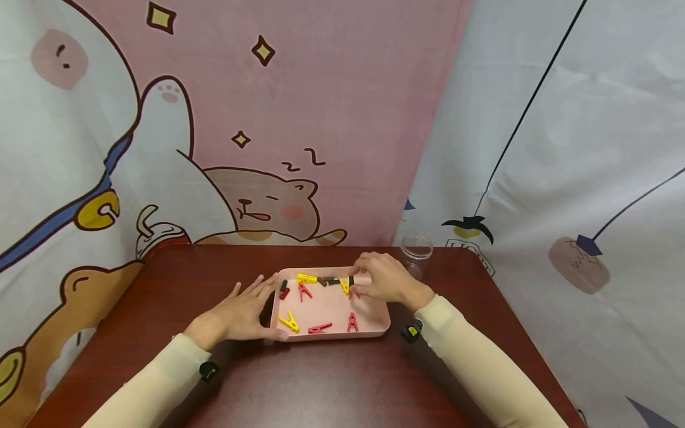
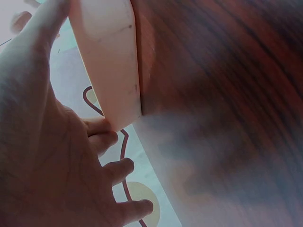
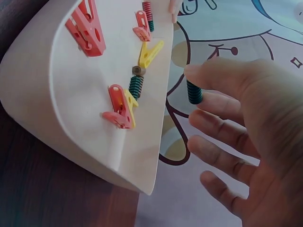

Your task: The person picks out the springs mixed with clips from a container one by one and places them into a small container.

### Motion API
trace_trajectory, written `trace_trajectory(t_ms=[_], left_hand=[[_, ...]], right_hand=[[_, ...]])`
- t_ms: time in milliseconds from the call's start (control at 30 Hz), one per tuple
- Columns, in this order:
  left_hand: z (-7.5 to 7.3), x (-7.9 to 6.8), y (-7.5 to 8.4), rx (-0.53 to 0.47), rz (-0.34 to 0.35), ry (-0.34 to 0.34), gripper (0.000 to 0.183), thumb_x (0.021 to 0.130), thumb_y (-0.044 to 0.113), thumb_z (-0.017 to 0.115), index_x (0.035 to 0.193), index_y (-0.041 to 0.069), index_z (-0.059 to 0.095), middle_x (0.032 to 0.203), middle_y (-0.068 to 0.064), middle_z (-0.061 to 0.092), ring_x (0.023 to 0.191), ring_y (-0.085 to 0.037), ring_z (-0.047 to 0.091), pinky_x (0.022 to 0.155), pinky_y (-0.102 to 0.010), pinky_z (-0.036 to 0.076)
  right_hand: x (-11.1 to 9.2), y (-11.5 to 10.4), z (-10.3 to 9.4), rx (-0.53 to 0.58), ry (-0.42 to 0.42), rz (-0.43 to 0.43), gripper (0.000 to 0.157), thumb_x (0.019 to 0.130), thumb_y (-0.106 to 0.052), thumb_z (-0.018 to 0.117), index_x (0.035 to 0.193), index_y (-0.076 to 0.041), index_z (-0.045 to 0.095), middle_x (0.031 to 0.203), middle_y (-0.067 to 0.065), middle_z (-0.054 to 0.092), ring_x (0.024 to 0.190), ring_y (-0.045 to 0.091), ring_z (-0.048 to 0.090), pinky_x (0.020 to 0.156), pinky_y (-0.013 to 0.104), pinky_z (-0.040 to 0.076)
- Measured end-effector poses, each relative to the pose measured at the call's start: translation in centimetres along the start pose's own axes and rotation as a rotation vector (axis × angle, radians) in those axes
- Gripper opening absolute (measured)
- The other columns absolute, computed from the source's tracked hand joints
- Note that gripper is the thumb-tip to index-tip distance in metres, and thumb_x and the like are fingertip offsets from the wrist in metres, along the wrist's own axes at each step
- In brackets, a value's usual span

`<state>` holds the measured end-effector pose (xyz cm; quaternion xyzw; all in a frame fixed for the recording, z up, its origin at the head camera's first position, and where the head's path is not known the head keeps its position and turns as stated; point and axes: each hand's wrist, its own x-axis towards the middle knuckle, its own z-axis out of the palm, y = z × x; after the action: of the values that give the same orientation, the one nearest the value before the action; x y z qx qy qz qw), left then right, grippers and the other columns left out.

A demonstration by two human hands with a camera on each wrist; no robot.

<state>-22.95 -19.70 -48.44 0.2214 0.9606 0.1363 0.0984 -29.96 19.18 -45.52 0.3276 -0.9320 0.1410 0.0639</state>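
Observation:
A pale pink tray (image 1: 332, 337) lies on the table, holding several red and yellow clothespins and small dark coil springs. My left hand (image 1: 241, 312) rests along the tray's left end, thumb at the near corner and fingertips at the far one. In the left wrist view its other fingers are spread apart beside the wall. Over the far right part of the tray, my right hand (image 1: 382, 278) pinches a dark green spring (image 3: 194, 92) between thumb and forefinger, the remaining fingers loosely bent. Just below, a red clothespin (image 3: 120, 108) partly covers a yellow clothespin (image 3: 131, 105).
A clear round jar (image 1: 417, 247) stands on the table behind my right hand. In the tray, a red clothespin (image 1: 320, 328) and a yellow clothespin (image 1: 289, 322) lie near the front. The brown table (image 1: 321, 380) meets a printed cloth (image 1: 332, 119) at its back.

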Motion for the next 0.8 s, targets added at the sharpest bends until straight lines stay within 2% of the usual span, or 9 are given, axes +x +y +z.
trace_trajectory(t_ms=[400, 600, 800], left_hand=[[0.4, -0.1, 0.0, -0.014, -0.006, -0.003, 0.145, 0.086, 0.096, 0.077, 0.188, 0.01, 0.019, 0.197, -0.011, 0.021, 0.182, -0.05, 0.022, 0.137, -0.089, 0.018], [0.4, 0.0, 0.0, -0.015, -0.007, 0.001, 0.144, 0.086, 0.095, 0.077, 0.188, 0.01, 0.019, 0.197, -0.011, 0.021, 0.182, -0.049, 0.022, 0.138, -0.089, 0.017], [0.3, -0.1, 0.0, -0.011, -0.002, 0.008, 0.144, 0.087, 0.093, 0.079, 0.188, 0.009, 0.02, 0.197, -0.013, 0.022, 0.181, -0.05, 0.023, 0.137, -0.09, 0.018]], right_hand=[[-1.4, 1.3, -0.7, 0.015, 0.148, -0.027, 0.029, 0.096, -0.034, 0.097, 0.12, -0.019, 0.089, 0.12, 0.0, 0.086, 0.113, 0.025, 0.079, 0.101, 0.051, 0.065], [-2.1, 2.2, -1.4, 0.055, 0.21, 0.003, 0.03, 0.098, -0.033, 0.096, 0.123, -0.019, 0.087, 0.122, 0.001, 0.084, 0.118, 0.027, 0.079, 0.107, 0.059, 0.062], [-2.4, 3.5, -2.2, 0.089, 0.266, 0.042, 0.029, 0.098, -0.031, 0.098, 0.122, -0.018, 0.088, 0.121, 0.003, 0.083, 0.117, 0.029, 0.079, 0.105, 0.056, 0.066]])
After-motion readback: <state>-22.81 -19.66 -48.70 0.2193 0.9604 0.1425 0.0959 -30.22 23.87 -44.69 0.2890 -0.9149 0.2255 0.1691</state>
